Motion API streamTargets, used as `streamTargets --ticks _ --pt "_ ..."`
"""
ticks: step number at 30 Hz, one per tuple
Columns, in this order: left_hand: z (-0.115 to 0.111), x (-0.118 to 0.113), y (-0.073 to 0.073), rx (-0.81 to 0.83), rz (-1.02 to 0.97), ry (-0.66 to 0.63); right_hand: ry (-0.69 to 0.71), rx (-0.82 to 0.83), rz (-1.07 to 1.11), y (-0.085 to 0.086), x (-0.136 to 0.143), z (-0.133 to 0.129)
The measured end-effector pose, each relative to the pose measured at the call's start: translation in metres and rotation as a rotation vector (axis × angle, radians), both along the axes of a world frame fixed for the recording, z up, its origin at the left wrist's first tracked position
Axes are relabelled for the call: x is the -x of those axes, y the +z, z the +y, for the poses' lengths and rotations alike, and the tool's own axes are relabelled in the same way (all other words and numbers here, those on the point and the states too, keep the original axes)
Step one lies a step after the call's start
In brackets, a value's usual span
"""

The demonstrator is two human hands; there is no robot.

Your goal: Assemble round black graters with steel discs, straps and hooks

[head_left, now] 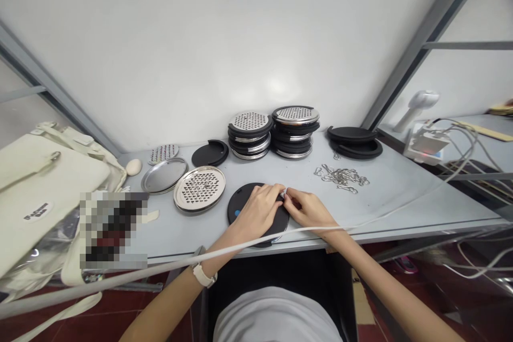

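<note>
A round black disc with a blue spot lies at the table's front edge. My left hand rests across it, fingers bent and closed over its far right rim. At that same rim, my right hand pinches thumb and fingers together. A tiny shiny bit shows between the two hands' fingertips, too small to name. A round metal grater plate lies left of the disc. A pile of small metal clips is spread to the right of my right hand.
Two stacks of black-rimmed graters stand by the wall. Black holders lie at the back right, another black holder at the back left. A metal dish and a white bag are left. A white cable crosses in front.
</note>
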State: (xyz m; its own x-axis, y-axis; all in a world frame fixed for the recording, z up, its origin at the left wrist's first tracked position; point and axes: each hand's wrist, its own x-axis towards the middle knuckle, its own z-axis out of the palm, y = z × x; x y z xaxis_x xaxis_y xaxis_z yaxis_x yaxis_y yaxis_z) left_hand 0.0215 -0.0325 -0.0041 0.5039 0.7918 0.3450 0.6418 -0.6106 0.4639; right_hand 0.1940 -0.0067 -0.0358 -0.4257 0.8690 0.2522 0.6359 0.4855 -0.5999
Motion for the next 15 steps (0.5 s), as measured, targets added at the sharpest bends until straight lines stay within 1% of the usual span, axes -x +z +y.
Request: streamTargets --ticks 15 --pt "-0.0001 0.0001 0.0000 0.021 -0.015 -0.008 0.001 0.017 -0.005 0.0006 0.0001 0.0005"
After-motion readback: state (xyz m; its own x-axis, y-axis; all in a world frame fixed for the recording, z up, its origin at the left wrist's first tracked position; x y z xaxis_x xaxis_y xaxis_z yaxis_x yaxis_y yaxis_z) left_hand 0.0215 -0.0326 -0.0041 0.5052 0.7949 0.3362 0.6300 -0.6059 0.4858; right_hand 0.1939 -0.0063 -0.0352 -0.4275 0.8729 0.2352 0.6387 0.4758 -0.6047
